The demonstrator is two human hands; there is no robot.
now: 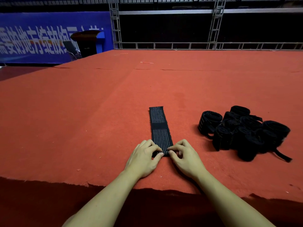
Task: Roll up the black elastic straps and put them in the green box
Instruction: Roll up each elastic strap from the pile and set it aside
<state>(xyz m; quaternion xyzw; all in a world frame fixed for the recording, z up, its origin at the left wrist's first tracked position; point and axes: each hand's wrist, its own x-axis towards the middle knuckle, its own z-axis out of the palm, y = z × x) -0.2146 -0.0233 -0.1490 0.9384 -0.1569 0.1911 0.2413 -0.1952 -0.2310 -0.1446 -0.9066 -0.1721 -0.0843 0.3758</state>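
head view: the near end of the flat black elastic strap with thin grey stripes [161,131] is hidden under both thumbs, where a small roll has begun. left hand [144,157] and right hand [186,157] pinch that rolled end from either side on the red felt-covered counter [82,120]. beyond the fingertips the strap lies flat. right of the right hand sits a pile of rolled black straps [244,133]. white writing on the blue banner [49,36] is unreadable.
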